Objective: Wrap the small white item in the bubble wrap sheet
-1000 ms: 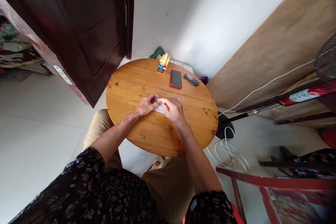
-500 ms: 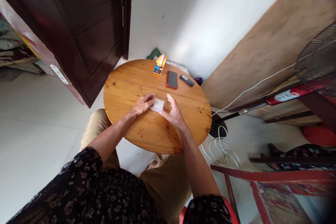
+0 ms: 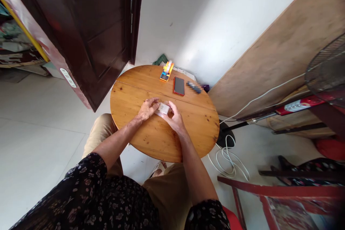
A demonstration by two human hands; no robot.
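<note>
Round and wooden, the desk (image 3: 151, 140) stands in a corner between a dark door and a white wall, and near its middle lies the small white packet (image 3: 163, 108) you are working on. Your left hand (image 3: 147, 108) presses its fingertips down on the packet's left end, fingers curled together, while your right hand (image 3: 174, 118) pinches the right end between thumb and forefinger (the packet's underside is hidden, so how it is folded cannot be told). To handle it well, I would keep the left fingertips flat and steady as an anchor, and let the right hand do the fine work with a light pinch, so the thin piece neither slides nor creases. Further back on the desk, well apart from your hands, lie a red-edged phone (image 3: 179, 86), an orange and yellow tape dispenser (image 3: 166, 71) near the far rim, and a small blurred object beside the phone. Off to the right a white cable (image 3: 229, 158) coils on the pale tiled floor, with a fan (image 3: 327, 70) beyond it.
</note>
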